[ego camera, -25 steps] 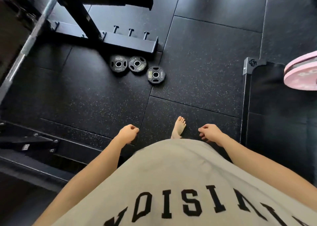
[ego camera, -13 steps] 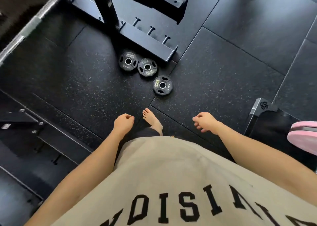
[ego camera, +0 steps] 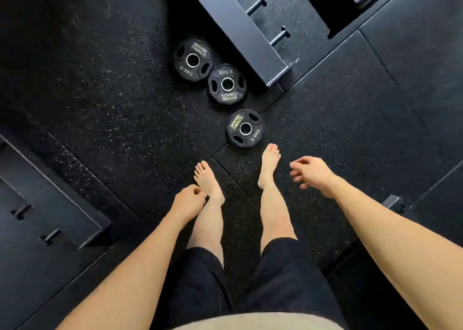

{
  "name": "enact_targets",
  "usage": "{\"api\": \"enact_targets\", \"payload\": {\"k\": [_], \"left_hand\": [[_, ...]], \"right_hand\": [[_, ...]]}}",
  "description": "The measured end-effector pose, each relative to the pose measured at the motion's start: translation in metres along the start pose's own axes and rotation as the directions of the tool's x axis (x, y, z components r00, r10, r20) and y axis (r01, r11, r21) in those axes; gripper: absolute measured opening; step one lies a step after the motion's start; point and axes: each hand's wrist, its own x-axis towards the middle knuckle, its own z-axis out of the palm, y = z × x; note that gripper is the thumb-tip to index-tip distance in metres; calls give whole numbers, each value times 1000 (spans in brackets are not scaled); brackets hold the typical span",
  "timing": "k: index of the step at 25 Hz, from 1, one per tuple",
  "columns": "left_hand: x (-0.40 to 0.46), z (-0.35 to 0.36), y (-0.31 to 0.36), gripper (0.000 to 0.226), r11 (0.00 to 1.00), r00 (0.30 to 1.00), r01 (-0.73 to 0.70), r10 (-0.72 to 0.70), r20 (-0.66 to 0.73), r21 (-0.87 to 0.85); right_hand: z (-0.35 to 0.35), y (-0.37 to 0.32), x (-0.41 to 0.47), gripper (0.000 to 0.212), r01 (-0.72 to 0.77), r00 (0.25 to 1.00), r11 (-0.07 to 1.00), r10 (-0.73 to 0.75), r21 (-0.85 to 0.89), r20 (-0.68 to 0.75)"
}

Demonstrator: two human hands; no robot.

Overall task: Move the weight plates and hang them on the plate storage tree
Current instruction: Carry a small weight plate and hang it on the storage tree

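Lying ahead of both empty hands' grip: 3 weight plates (ego camera: 245, 127).

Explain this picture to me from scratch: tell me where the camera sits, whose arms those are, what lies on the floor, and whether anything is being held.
There is no machine here. The camera is worn on a person's head and looks down, so you see that person's own arms, legs and bare feet. The left hand is loosely curled and holds nothing; the right hand has relaxed fingers and is also empty. On the black rubber floor lie three small black weight plates, flat, each marked 2.5 kg: the near plate just ahead of the right foot, the middle plate and the far plate; those two look to touch or nearly so. Beside them stands a dark steel frame with short pegs.
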Motion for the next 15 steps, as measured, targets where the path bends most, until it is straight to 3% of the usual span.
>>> {"api": "enact_targets", "payload": {"k": [5, 9, 12, 15], "left_hand": [[151, 52, 27, 14, 984, 986, 70, -93, -139, -166], [284, 106, 51, 6, 935, 977, 145, -188, -105, -324], [357, 143, 73, 38, 891, 973, 193, -228, -35, -412], [415, 177, 87, 52, 879, 979, 169, -203, -28, -447]], "right_hand": [[30, -41, 188, 20, 8, 1000, 999, -7, -53, 19], [64, -54, 339, 17, 74, 997, 988, -72, -134, 17], [78, -54, 418, 29, 161, 981, 930, -188, -331, -50], [89, -48, 474, 43, 210, 960, 841, -274, -499, -57]]}}
